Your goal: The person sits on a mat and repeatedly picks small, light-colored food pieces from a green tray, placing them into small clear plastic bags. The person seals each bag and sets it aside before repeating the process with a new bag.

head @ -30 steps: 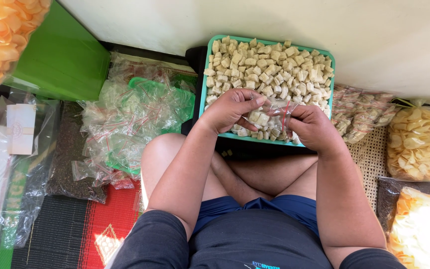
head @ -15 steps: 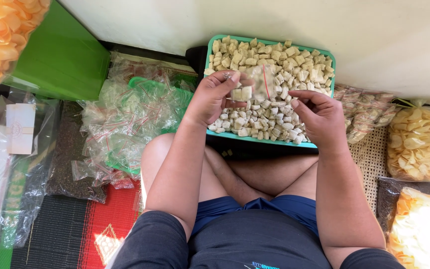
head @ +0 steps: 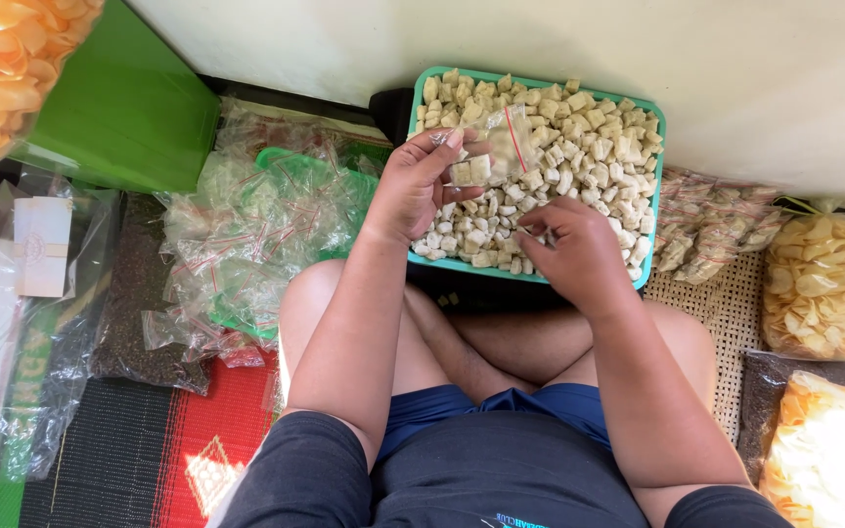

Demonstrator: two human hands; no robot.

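A teal tray [head: 653,196] full of small pale snack cubes [head: 579,137] rests in front of my crossed legs. My left hand [head: 418,186] is raised over the tray's left side and holds a small clear zip bag [head: 494,152] with a red strip and a few cubes inside. Lower, at the tray's front edge, my right hand [head: 569,249] has its fingers pinched together among the cubes; I cannot tell what it pinches.
A heap of empty clear zip bags [head: 246,235] lies over a green basket on my left. Filled small bags [head: 711,225] and large bags of yellow chips [head: 819,284] sit on my right. A green board [head: 119,108] leans at the back left, beneath a white wall.
My left hand has lifted the small bag from the tray's front to above its left side. My right hand has dropped back to the cubes near the front edge.
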